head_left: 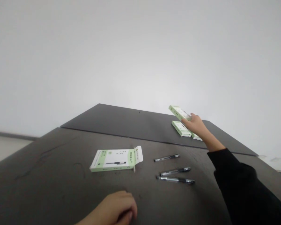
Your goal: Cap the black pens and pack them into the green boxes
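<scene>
My right hand (194,124) is stretched out to the far right, its thumb and fingers closed on the near end of a green and white pen box (179,112). That box is tilted, above a second pen box (181,128) lying on the table. Part of a third box (196,137) shows beneath my wrist. At the bottom edge, my left hand (118,206) is curled shut near the table top, with nothing visible in it. Beyond it lies an open pen box (115,160), its end flap sticking out to the right.
Three clear pens with black grips lie right of the open box: a rear pen (167,157), a middle pen (175,171) and a front pen (176,180). The dark table (61,184) has a seam across it. A pale wall (140,56) stands behind.
</scene>
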Available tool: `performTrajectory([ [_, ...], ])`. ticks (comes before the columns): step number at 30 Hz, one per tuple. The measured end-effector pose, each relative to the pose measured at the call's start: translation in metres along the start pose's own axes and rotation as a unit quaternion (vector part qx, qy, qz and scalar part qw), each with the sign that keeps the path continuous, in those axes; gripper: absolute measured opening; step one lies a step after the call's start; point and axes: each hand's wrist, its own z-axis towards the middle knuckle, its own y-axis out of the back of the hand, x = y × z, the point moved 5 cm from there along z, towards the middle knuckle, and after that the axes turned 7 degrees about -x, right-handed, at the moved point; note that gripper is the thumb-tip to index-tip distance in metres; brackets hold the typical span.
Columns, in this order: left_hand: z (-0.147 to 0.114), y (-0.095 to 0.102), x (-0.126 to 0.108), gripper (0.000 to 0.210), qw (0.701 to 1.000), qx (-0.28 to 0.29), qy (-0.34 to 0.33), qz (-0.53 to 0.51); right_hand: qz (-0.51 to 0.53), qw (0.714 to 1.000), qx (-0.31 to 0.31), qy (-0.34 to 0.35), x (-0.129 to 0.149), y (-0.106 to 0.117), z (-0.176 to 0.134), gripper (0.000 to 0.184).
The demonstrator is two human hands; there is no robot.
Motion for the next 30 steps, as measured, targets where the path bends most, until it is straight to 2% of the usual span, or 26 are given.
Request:
performTrajectory([
  [2, 0.006, 0.005, -0.003, 0.016, 0.997, -0.028, 0.037, -0.059, 0.065, 0.997, -0.014, 0.036, 0.013, 0.016, -0.044, 0.071],
  [4, 0.017, 0.015, -0.013, 0.036, 0.98, -0.095, 0.056, -0.168, 0.217, 0.973, -0.018, 0.08, 0.032, 0.02, -0.099, 0.071],
  [6, 0.032, 0.031, -0.029, 0.053, 0.942, -0.2, 0.03, -0.266, 0.325, 0.934, -0.007, 0.146, 0.06, 0.018, -0.157, 0.078],
  [7, 0.04, 0.036, -0.038, 0.058, 0.926, -0.221, 0.007, -0.305, 0.352, 0.918, 0.001, 0.185, 0.075, 0.016, -0.183, 0.08],
  [8, 0.047, 0.04, -0.046, 0.06, 0.912, -0.242, -0.01, -0.332, 0.37, 0.902, 0.015, 0.223, 0.091, 0.015, -0.206, 0.081],
  [10, 0.056, 0.053, -0.051, 0.053, 0.867, -0.341, -0.008, -0.363, 0.385, 0.88, 0.056, 0.274, 0.116, 0.013, -0.238, 0.083],
  [11, 0.057, 0.057, -0.051, 0.051, 0.857, -0.373, -0.009, -0.355, 0.393, 0.873, 0.078, 0.277, 0.125, 0.012, -0.245, 0.082],
  [13, 0.056, 0.061, -0.054, 0.048, 0.859, -0.401, -0.054, -0.314, 0.435, 0.858, 0.119, 0.243, 0.133, 0.01, -0.247, 0.075],
  [15, 0.052, 0.059, -0.053, 0.045, 0.878, -0.379, -0.077, -0.281, 0.495, 0.823, 0.19, 0.204, 0.134, 0.004, -0.244, 0.063],
  [17, 0.048, 0.052, -0.049, 0.041, 0.894, -0.351, -0.072, -0.27, 0.533, 0.784, 0.262, 0.18, 0.133, -0.004, -0.245, 0.053],
  [18, 0.046, 0.049, -0.047, 0.039, 0.895, -0.348, -0.067, -0.271, 0.537, 0.777, 0.28, 0.173, 0.132, -0.008, -0.247, 0.049],
  [19, 0.044, 0.047, -0.045, 0.039, 0.893, -0.352, -0.065, -0.273, 0.533, 0.782, 0.278, 0.167, 0.129, -0.011, -0.25, 0.046],
  [21, 0.042, 0.043, -0.046, 0.048, 0.886, -0.367, -0.072, -0.275, 0.509, 0.816, 0.219, 0.165, 0.124, -0.014, -0.258, 0.041],
  [23, 0.04, 0.04, -0.051, 0.07, 0.89, -0.369, -0.078, -0.255, 0.467, 0.854, 0.143, 0.179, 0.121, -0.012, -0.266, 0.036],
  [25, 0.036, 0.038, -0.057, 0.095, 0.899, -0.374, -0.069, -0.216, 0.431, 0.873, 0.097, 0.209, 0.122, -0.006, -0.275, 0.036],
  [27, 0.031, 0.037, -0.063, 0.109, 0.905, -0.386, -0.051, -0.172, 0.408, 0.866, 0.119, 0.263, 0.126, 0.004, -0.281, 0.041],
  [28, 0.028, 0.037, -0.065, 0.107, 0.908, -0.389, -0.045, -0.151, 0.4, 0.855, 0.149, 0.294, 0.128, 0.01, -0.282, 0.044],
  [30, 0.025, 0.037, -0.07, 0.089, 0.917, -0.377, -0.054, -0.116, 0.398, 0.829, 0.21, 0.333, 0.127, 0.025, -0.28, 0.049],
])
